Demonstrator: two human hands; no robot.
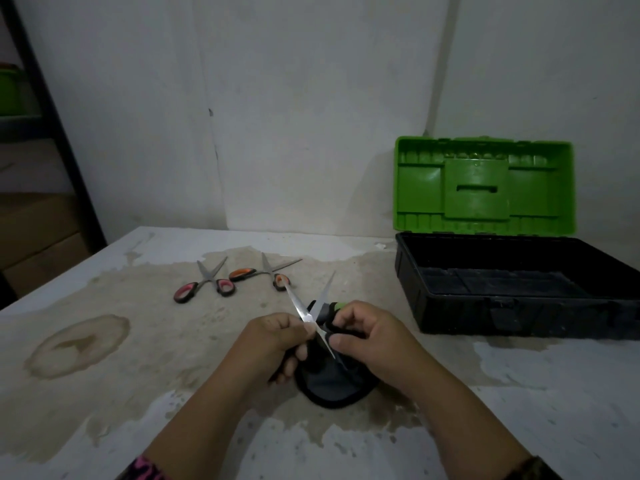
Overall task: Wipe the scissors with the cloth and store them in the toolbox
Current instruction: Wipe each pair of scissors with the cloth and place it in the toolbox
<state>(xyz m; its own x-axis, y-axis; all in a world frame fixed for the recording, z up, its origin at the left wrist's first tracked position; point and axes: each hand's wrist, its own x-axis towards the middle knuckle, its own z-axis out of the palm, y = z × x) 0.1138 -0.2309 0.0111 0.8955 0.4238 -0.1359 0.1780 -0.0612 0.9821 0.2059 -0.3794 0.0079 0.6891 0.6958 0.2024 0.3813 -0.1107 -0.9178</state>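
Steel scissors [313, 320] in right hand [367, 337]

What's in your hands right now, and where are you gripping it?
The open scissors: right hand grips the green-and-black handle, left hand pinches a blade near the pivot, above the cloth.

A stained white table [519, 393] carried an open black plastic toolbox with a green lid [450, 317]. Left of it lay orange-handled steel scissors [266, 270], and farther left pink-handled steel scissors [209, 277].
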